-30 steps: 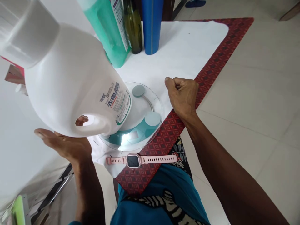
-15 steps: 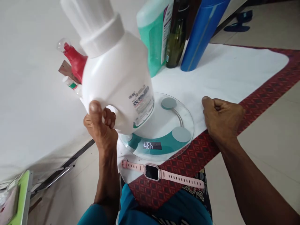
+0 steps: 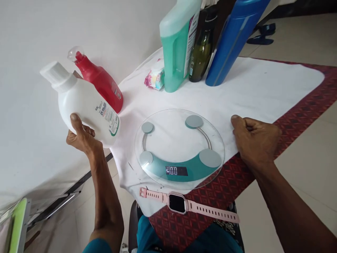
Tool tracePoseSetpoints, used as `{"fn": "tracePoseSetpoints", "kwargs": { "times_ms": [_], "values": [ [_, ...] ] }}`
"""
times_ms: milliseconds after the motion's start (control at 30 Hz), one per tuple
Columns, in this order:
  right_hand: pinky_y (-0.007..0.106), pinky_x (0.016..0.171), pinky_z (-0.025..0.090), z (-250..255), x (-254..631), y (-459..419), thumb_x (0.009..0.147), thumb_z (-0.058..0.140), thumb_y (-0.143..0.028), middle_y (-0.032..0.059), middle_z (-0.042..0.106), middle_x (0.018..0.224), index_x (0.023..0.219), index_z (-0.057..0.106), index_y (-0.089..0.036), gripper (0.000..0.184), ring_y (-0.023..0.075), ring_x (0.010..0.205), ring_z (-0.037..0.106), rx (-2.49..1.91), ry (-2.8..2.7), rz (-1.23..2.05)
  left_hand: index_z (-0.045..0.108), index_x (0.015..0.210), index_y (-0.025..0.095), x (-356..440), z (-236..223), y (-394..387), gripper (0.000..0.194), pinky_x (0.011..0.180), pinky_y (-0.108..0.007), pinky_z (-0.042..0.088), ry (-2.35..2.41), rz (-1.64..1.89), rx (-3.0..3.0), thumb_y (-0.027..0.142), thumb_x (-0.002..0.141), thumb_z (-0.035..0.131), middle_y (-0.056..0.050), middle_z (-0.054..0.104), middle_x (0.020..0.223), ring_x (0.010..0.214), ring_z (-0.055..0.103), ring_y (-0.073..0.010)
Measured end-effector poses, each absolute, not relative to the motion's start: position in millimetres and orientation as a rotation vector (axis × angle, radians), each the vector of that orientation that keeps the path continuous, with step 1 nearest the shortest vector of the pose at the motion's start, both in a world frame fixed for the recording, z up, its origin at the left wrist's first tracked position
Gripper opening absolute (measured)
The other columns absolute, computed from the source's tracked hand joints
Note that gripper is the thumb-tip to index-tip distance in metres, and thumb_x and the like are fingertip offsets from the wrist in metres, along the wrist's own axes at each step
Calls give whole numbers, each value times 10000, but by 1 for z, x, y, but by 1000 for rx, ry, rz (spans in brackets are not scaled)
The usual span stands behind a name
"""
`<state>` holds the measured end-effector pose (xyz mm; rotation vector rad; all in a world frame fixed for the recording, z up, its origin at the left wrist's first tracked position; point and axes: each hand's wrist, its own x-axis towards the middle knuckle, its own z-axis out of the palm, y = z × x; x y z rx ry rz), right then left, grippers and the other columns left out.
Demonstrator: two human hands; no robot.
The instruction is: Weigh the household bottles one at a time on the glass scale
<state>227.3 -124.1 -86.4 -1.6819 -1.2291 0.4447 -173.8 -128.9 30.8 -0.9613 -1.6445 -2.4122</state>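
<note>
My left hand (image 3: 83,135) grips a large white detergent bottle (image 3: 84,100) by its handle. The bottle leans left, its cap toward the wall, at the table's left edge. Whether its base touches the cloth I cannot tell. In the middle lies a round glass weighing scale (image 3: 168,140) with nothing on it, its display lit and reading what looks like 0.0. On the right, my right hand (image 3: 256,142) rests closed at the cloth's edge, with no object visible in it. A pink-strapped smartwatch (image 3: 177,203) lies stretched out in front of the scale.
A red bottle (image 3: 101,82) stands behind the white one. At the back are a green liquid bottle (image 3: 175,49), a dark olive bottle (image 3: 201,52), a blue bottle (image 3: 231,45) and a small colourful packet (image 3: 155,77). White cloth (image 3: 284,80) covers the red patterned table cover (image 3: 302,102).
My left hand has carried the white bottle from above the scale to the left. The display reading has changed to about 0.0. My right hand stays closed in place.
</note>
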Motion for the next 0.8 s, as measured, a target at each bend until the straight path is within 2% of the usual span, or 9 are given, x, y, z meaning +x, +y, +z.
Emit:
{"fn": "tracePoseSetpoints", "kwargs": {
  "times_ms": [133, 300, 433, 533, 600, 633, 667, 733, 800],
  "values": [
    [363, 595, 207, -84, 225, -125, 932, 633, -390, -48, 227, 576, 577, 291, -264, 509, 113, 542, 251, -1688, -1174, 479, 310, 562, 240, -189, 17, -111, 687, 442, -294, 215, -1639, -2441, -902, 597, 863, 814, 52, 256, 533, 484, 266, -81],
    [359, 608, 218, -84, 225, -124, 923, 622, -433, -51, 232, 566, 576, 294, -262, 507, 108, 545, 264, -1708, -1164, 480, 287, 569, 235, -188, 11, -100, 723, 479, -296, 218, -1643, -2411, -895, 657, 876, 788, 52, 237, 549, 512, 246, -85],
    [360, 612, 231, -84, 226, -124, 918, 627, -424, -51, 262, 557, 566, 314, -259, 499, 108, 549, 269, -1694, -1166, 484, 308, 592, 242, -184, 9, -97, 679, 510, -309, 260, -1660, -2414, -977, 625, 902, 775, 46, 268, 573, 534, 279, -113],
    [357, 610, 246, -83, 226, -124, 914, 620, -426, -46, 279, 545, 554, 325, -258, 495, 111, 547, 286, -1682, -1181, 491, 346, 643, 256, -183, 9, -102, 581, 562, -332, 346, -1690, -2401, -1024, 618, 962, 670, 39, 302, 610, 562, 332, -146],
    [349, 605, 244, -82, 226, -125, 916, 610, -447, -46, 263, 544, 551, 308, -260, 509, 112, 547, 282, -1674, -1191, 480, 433, 744, 261, -177, 7, -111, 447, 694, -371, 474, -1664, -2294, -1037, 595, 989, 602, 18, 410, 699, 668, 471, -190],
    [343, 600, 239, -82, 226, -125, 920, 605, -461, -47, 252, 545, 552, 295, -261, 521, 112, 548, 275, -1669, -1196, 474, 485, 827, 260, -172, 6, -117, 375, 812, -404, 524, -1637, -2189, -1029, 577, 992, 600, -3, 494, 794, 784, 557, -219],
    [336, 592, 234, -83, 226, -125, 926, 601, -481, -48, 246, 546, 555, 288, -261, 533, 112, 549, 269, -1662, -1199, 471, 532, 925, 257, -165, 4, -124, 316, 950, -443, 534, -1596, -2064, -1011, 556, 989, 614, -34, 568, 925, 938, 614, -251],
    [323, 573, 223, -84, 226, -125, 944, 597, -535, -48, 252, 546, 566, 284, -261, 562, 113, 549, 270, -1640, -1202, 480, 585, 1132, 247, -147, -1, -139, 322, 1141, -502, 471, -1495, -1832, -1009, 520, 979, 658, -102, 616, 1201, 1215, 612, -298],
    [315, 557, 214, -86, 226, -125, 960, 601, -599, -48, 271, 546, 579, 285, -265, 598, 116, 549, 278, -1618, -1201, 496, 619, 1223, 234, -130, -6, -146, 358, 1133, -516, 474, -1413, -1730, -1199, 502, 990, 666, -128, 634, 1261, 1244, 616, -312]
  ]
}}
